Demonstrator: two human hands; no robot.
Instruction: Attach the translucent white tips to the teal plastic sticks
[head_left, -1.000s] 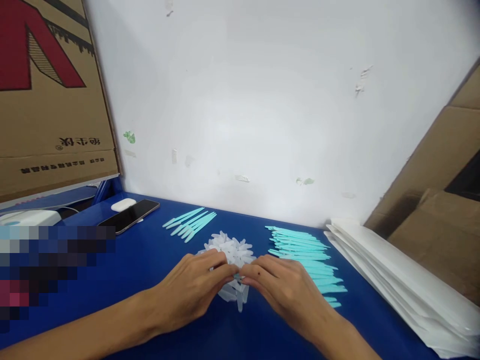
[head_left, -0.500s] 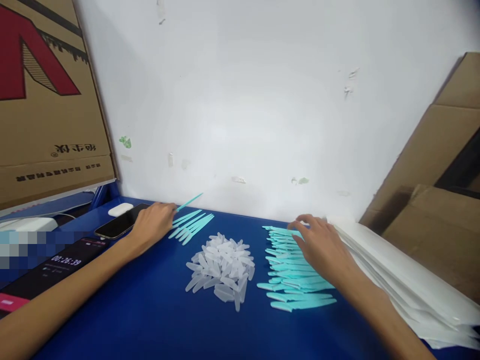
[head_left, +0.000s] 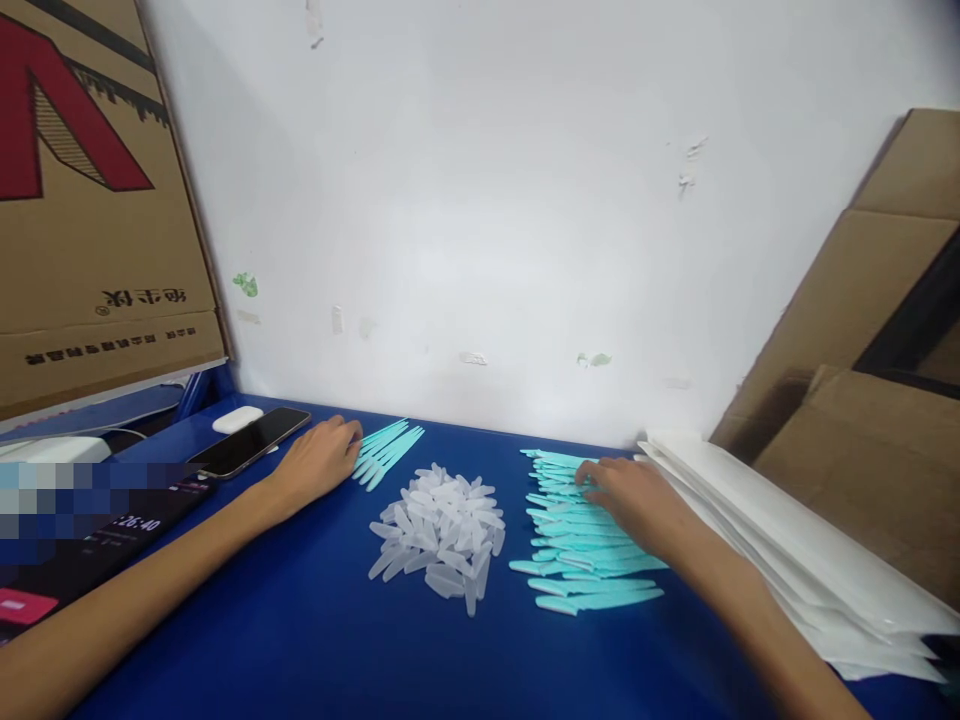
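My left hand (head_left: 326,458) rests at the left end of a small fanned group of turquoise eyebrow razors (head_left: 386,455). Its fingers are curled closed against the uppermost razor, and the fingertips are partly hidden. My right hand (head_left: 630,492) lies over the far end of a larger row of turquoise eyebrow razors (head_left: 585,545). There the fingers bend down and close on a razor, though the hand covers much of the grip. Between the two groups is a heap of translucent whitish blade caps (head_left: 442,530).
Two phones, one dark (head_left: 255,440) and one showing a timer (head_left: 97,560), lie left beside a white case (head_left: 238,419). White sheets or bags (head_left: 780,540) are stacked right. Cardboard boxes (head_left: 97,250) flank the blue table (head_left: 322,620), which meets a white wall (head_left: 465,200).
My left hand has lowered the raised razor down onto the small group. My right hand has dropped onto the larger row, its spread fingers now bent in.
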